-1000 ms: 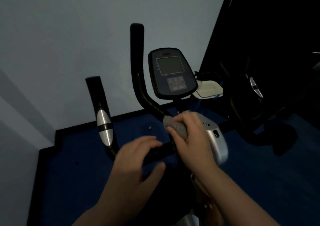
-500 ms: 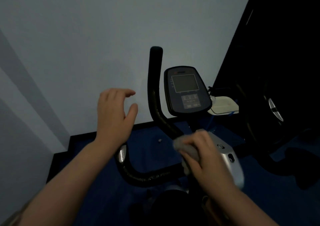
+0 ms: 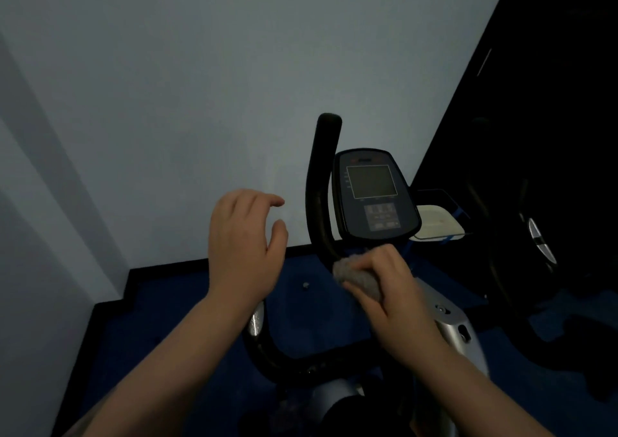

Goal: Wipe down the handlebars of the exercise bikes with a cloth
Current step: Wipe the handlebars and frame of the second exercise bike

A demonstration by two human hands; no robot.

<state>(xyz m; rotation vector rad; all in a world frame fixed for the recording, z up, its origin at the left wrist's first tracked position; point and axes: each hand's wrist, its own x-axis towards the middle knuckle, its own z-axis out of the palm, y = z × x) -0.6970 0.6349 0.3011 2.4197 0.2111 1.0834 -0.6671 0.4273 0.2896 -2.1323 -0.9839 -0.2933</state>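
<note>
Right hand [image 3: 398, 289] clamps the grey cloth [image 3: 359, 276] around the handlebar [image 3: 319, 209] bend, just below the console [image 3: 374, 196]. The bar's long run rises straight above that grip. Left hand [image 3: 244, 246] hovers left of the console, fingers spread, seemingly empty.

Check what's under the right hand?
A grey cloth bunched under the right hand, pressed on the black handlebar near its bend. Contact spot itself is covered.
</note>
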